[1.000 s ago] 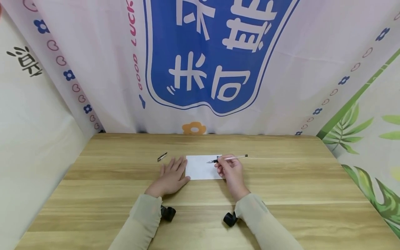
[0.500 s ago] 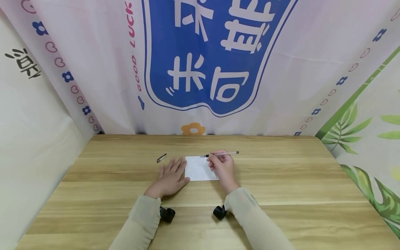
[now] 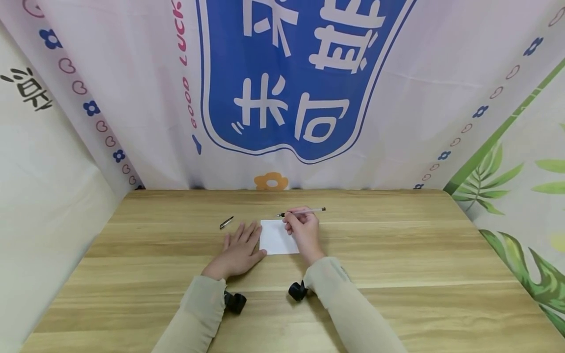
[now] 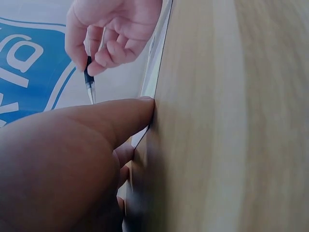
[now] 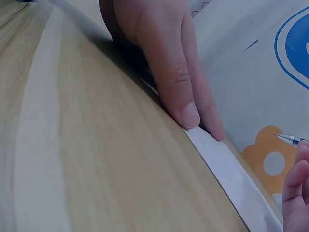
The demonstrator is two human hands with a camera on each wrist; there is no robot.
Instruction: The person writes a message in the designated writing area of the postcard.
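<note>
A small white sheet of paper [image 3: 274, 237] lies flat on the wooden table [image 3: 397, 255]. My left hand [image 3: 238, 251] rests flat beside its left edge, fingers straight, the thumb [image 4: 126, 119] touching that edge. My right hand [image 3: 301, 229] is over the sheet's right part and grips a slim pen [image 3: 309, 211], tip pointing left above the sheet's far edge. The left wrist view shows the pen [image 4: 89, 79] pinched in curled fingers. In the right wrist view the pen tip [image 5: 288, 139] shows beyond the paper [image 5: 227, 169].
A small dark pen cap [image 3: 226, 222] lies on the table left of the sheet, beyond my left hand. Printed cloth backdrops [image 3: 282, 83] close off the table's far edge and both sides. Black wrist camera mounts [image 3: 298, 291] sit under both sleeves.
My right hand has moved left and a little farther away with the pen, coming over the sheet's right part. The left hand and paper have stayed put.
</note>
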